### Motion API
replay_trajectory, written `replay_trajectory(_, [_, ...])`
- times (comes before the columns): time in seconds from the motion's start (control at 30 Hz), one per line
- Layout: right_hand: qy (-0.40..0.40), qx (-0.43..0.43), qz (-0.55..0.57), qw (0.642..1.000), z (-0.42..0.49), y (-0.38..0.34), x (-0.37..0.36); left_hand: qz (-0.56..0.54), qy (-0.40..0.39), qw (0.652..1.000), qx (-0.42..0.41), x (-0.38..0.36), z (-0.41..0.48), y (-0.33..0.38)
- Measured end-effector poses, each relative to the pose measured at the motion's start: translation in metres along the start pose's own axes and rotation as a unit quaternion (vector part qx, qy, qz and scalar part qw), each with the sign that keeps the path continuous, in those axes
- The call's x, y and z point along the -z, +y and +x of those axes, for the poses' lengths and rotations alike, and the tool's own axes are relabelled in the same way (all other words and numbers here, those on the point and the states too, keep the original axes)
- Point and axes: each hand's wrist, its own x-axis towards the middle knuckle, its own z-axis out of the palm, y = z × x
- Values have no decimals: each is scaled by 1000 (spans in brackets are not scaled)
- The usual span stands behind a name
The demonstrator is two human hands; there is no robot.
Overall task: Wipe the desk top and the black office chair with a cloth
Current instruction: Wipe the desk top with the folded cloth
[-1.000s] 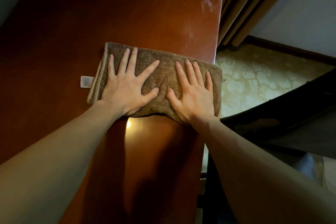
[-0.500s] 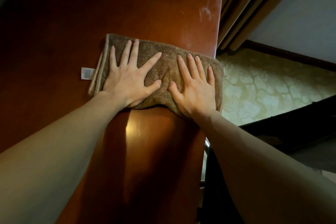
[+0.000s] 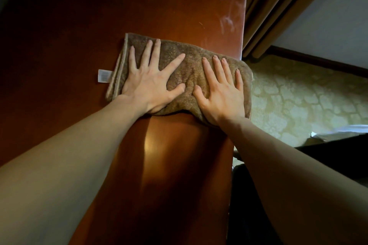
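Observation:
A folded brown cloth (image 3: 187, 69) with a white tag at its left end lies across the reddish-brown desk top (image 3: 179, 6). My left hand (image 3: 151, 83) presses flat on the cloth's left half, fingers spread and straight. On the right half my right hand (image 3: 221, 91) presses flat as well, close to the desk's right edge, where the cloth overhangs slightly. A dark shape at the lower right, beyond the desk edge, may be the black office chair (image 3: 338, 155); only part of it shows.
Pale dust streaks mark the desk's far right corner (image 3: 229, 18). Brown curtains (image 3: 278, 6) hang beyond that corner. A patterned cream carpet (image 3: 298, 95) lies right of the desk, with a dark skirting board along the wall.
Both hands have pushed the cloth a little farther away along the desk, toward the dusty far corner. A shiny strip of desk shows behind the cloth.

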Motion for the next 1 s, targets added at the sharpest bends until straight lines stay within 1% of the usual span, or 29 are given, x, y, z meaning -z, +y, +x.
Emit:
replay_trajectory(0.43, [1,14,-3,1000,73,20,0,8,2,1000,16,3,67,-6])
replay_trajectory(1.0, [-2,24,-2,1000,109,27,1,8,23,1000,16,0,105,-17])
